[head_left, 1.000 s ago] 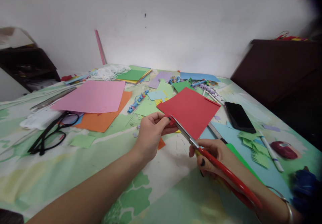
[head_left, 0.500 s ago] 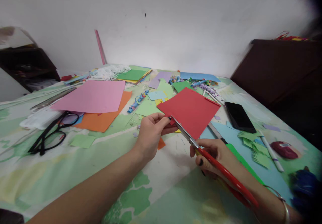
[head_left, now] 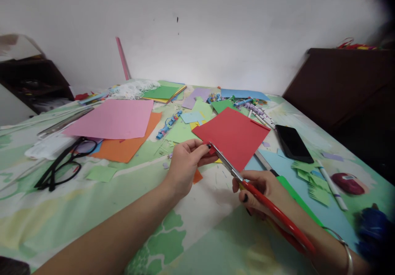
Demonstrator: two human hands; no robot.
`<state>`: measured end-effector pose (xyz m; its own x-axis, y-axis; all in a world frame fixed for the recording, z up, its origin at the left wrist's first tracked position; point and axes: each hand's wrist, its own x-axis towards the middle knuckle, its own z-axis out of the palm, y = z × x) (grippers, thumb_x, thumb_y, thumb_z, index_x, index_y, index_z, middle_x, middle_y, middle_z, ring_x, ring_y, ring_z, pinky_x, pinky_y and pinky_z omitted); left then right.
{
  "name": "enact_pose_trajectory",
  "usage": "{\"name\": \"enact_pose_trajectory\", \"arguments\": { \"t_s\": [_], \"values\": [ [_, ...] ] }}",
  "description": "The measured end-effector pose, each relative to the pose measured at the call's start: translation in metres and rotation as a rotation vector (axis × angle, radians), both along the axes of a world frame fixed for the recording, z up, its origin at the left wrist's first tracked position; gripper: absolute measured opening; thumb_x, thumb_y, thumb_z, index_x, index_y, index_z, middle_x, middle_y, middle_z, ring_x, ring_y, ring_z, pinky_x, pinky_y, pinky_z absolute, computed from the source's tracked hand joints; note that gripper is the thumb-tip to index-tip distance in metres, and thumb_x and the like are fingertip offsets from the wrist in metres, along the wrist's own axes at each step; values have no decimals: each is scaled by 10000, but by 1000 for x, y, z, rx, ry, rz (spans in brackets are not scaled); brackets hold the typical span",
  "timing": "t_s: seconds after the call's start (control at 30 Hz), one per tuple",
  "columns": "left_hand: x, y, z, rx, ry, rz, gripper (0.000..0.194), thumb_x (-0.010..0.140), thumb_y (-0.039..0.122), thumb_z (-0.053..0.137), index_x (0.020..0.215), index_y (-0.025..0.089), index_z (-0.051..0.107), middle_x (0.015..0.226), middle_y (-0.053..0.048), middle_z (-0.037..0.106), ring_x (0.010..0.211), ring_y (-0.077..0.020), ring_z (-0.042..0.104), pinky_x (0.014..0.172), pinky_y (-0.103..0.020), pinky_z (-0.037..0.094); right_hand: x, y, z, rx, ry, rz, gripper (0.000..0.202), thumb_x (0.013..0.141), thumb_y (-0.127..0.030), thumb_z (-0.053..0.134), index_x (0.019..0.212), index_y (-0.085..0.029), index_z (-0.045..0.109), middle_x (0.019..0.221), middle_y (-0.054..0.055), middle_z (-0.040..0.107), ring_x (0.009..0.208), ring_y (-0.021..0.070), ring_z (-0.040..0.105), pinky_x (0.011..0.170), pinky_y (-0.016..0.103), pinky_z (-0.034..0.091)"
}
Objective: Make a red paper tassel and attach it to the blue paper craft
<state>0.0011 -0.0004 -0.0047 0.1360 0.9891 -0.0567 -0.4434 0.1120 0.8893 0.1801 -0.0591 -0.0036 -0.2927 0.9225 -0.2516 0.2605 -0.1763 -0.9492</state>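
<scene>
The left hand (head_left: pixel 185 166) is above the middle of the desk (head_left: pixel 123 225), its thumb and fingers pressed narrow on a red paper piece (head_left: pixel 211 150). Whether this piece is joined to the large red sheet (head_left: pixel 231 133) cannot be told, because the fingers cover it. The right hand (head_left: pixel 262 188) has its fingers closed around the red handles of the scissors (head_left: pixel 277 211). The scissors are slanted, and their narrow blades point up and left, with the tips just beside the left thumb.

The large red sheet lies directly beyond both hands, one corner toward them. To its left is the blue paper-wrapped stick (head_left: pixel 169 124); to its right is the smartphone (head_left: pixel 293 144).

Below the hands, the near side of the desk gives wide open room. On the left, this room is limited by the glasses (head_left: pixel 53 174) and the orange sheet (head_left: pixel 129 147), partly under the pink sheet (head_left: pixel 114 118). On the right there is less room: the right forearm passes over the light blue sheet (head_left: pixel 324 215), near a green handle (head_left: pixel 298 199). The far edge of the desk is by the wall (head_left: pixel 200 40).
</scene>
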Motion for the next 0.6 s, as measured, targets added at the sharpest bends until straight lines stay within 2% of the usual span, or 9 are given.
{"name": "enact_pose_trajectory", "arguments": {
  "t_s": [0.6],
  "values": [
    [1, 0, 0, -8, -26, -8, 100, 718, 159, 686, 682, 105, 610, 741, -61, 709, 758, -175, 705, 776, -304, 573, 2, 0, -2, 16, 12, -7, 475, 663, -585, 737, 743, -159, 542, 533, -48, 450, 402, 53, 352, 372, 175, 302]
  ]
}}
